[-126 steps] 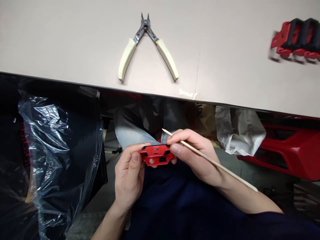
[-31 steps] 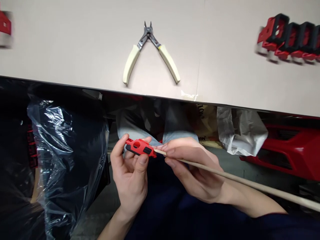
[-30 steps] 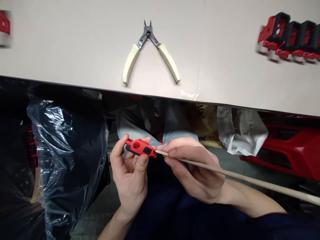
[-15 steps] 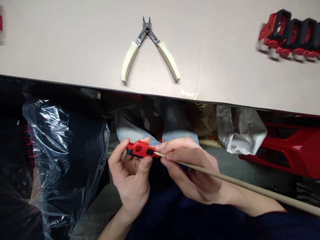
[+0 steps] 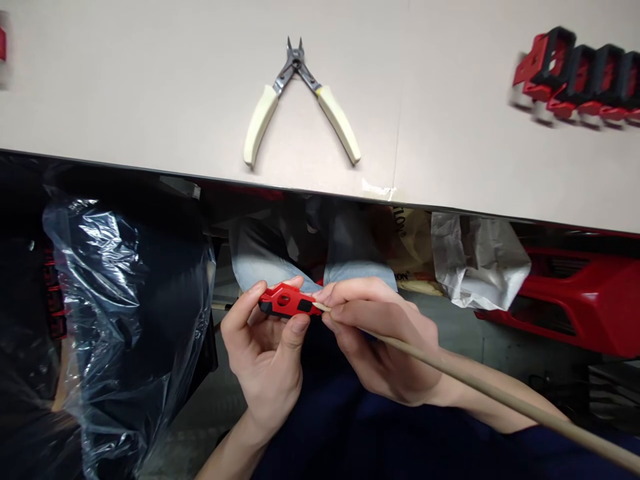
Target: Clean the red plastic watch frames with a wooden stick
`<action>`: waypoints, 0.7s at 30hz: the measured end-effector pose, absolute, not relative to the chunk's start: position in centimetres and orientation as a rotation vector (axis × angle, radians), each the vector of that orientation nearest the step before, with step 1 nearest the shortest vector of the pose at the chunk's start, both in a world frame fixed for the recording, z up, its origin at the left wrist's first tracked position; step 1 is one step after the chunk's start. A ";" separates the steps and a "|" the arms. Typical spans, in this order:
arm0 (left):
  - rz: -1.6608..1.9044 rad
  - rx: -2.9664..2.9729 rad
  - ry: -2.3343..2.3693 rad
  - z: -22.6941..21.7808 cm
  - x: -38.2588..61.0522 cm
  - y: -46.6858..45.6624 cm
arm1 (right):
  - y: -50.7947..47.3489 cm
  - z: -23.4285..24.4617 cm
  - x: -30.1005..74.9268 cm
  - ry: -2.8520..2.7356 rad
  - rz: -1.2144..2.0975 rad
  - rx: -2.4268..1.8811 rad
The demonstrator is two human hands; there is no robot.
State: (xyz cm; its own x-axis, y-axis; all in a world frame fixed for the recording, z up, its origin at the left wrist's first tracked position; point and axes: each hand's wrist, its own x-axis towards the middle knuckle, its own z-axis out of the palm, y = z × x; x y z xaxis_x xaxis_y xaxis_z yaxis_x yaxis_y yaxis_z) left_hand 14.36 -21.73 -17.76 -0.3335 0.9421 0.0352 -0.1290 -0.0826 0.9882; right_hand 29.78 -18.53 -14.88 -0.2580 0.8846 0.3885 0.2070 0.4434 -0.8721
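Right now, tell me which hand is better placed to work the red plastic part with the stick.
Right hand, probably: it grips the wooden stick with its tip at the edge of the red plastic part, while the left hand holds that part.

One camera, worn on the person's head, faces forward and down, close above the left hand [image 5: 263, 360] and right hand [image 5: 383, 353], with a pale beige flat tabletop [image 5: 150, 87] filling the frame's top beyond them.
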 end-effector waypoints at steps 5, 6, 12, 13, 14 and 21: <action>1.543 0.894 1.265 -17.6 14.4 -21.5 | -18.4 -14.5 29.9 -1.723 0.877 -0.977; 1.538 0.871 1.255 -17.5 14.4 -21.5 | -18.4 -14.4 29.9 -1.712 0.879 -0.980; 1.513 0.789 1.230 -17.3 14.4 -21.3 | -18.5 -14.3 30.0 -1.734 0.903 -0.976; 1.514 0.791 1.229 -17.3 14.3 -21.3 | -18.5 -14.3 30.0 -1.748 0.905 -0.977; 1.517 0.796 1.228 -17.3 14.3 -21.2 | -18.5 -14.4 30.1 -1.760 0.906 -0.969; 1.527 0.845 1.250 -17.6 14.4 -21.2 | -18.1 -14.8 30.1 -1.827 0.849 -0.951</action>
State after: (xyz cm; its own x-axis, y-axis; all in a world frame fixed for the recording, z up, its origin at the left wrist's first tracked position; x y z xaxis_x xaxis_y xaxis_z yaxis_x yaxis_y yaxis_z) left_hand 14.38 -21.18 -17.56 -0.3055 0.9506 -0.0558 -0.2421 -0.0209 0.9700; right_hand 30.10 -18.06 -14.80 -0.3173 0.8656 0.3874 0.2621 0.4726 -0.8414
